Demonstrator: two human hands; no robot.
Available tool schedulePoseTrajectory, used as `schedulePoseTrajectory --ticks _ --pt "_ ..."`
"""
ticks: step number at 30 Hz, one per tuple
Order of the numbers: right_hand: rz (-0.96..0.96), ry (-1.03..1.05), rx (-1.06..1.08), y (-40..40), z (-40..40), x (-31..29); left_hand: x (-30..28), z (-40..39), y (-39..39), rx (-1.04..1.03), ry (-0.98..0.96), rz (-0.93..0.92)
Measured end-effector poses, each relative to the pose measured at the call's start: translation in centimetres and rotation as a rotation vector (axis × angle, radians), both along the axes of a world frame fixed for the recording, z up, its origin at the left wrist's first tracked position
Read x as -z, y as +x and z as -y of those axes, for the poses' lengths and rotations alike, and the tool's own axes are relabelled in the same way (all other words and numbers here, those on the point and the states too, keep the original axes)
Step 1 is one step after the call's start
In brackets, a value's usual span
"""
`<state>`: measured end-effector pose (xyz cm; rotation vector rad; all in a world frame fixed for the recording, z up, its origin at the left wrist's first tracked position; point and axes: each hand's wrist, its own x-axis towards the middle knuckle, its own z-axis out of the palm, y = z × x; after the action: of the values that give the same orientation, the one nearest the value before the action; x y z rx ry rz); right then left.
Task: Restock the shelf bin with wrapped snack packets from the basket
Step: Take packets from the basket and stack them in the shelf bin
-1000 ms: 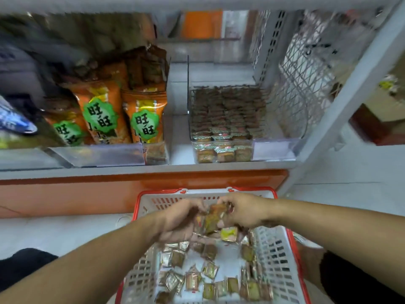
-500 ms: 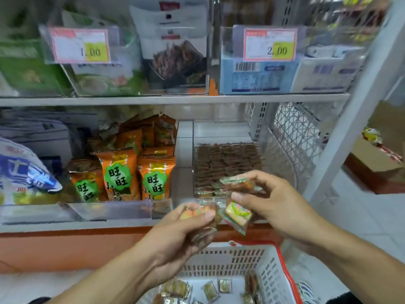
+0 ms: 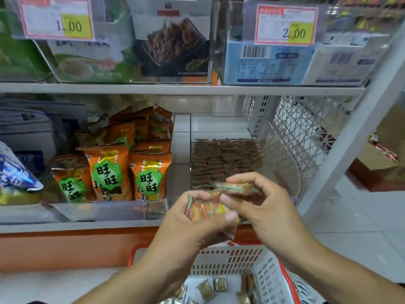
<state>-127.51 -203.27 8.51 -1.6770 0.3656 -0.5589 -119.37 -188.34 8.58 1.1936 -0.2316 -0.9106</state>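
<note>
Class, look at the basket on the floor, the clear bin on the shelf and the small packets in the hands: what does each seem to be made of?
Basket: white moulded plastic with slotted walls and a red rim, matt.
Shelf bin: clear, glossy plastic, probably acrylic; the stacked packets show through it.
Snack packets: thin, shiny printed film, crinkled in the left hand; the right hand pinches one.

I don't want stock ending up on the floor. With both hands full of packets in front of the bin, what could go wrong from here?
1. The left hand grips a loose bunch of packets; one corner hangs below the fingers and may slip out, perhaps missing the basket.
2. The right hand pinches a single packet by its edge, a weak hold.
3. The shelf bin holds neat rows; dropped packets could disturb them.
</note>
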Motion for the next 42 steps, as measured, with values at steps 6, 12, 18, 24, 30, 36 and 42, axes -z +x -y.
schedulePoseTrajectory --ticks 6,12,18,24,30,36,42 --pt "0.057 0.145 -0.021 0.1 -0.6 0.3 0.1 -0.1 0.2 -0.048 -0.018 -0.048" --pt "0.231 0.046 0.092 0.0 -0.3 -0.5 0.0 -0.6 0.3 -0.077 -0.13 -0.168" --pt "0.075 -0.474 -0.006 -1.2 -0.9 -0.5 -0.5 -1.1 0.5 -0.007 -0.225 -0.246" --pt "0.03 -0.649 -0.115 -1.8 -0.4 -1.6 -0.5 -1.5 1.4 0.012 -0.27 -0.355" --pt "0.033 -0.444 -0.238 -1.9 0.0 -1.4 -0.8 -1.7 1.9 0.035 -0.238 -0.357" --pt "0.008 -0.254 -0.238 -1.7 1.0 -1.0 -1.5 -1.9 1.7 0.034 -0.241 -0.289" --pt "-0.027 -0.316 -0.233 -1.8 1.3 -1.6 -1.1 -1.7 1.6 0.04 -0.274 -0.244"
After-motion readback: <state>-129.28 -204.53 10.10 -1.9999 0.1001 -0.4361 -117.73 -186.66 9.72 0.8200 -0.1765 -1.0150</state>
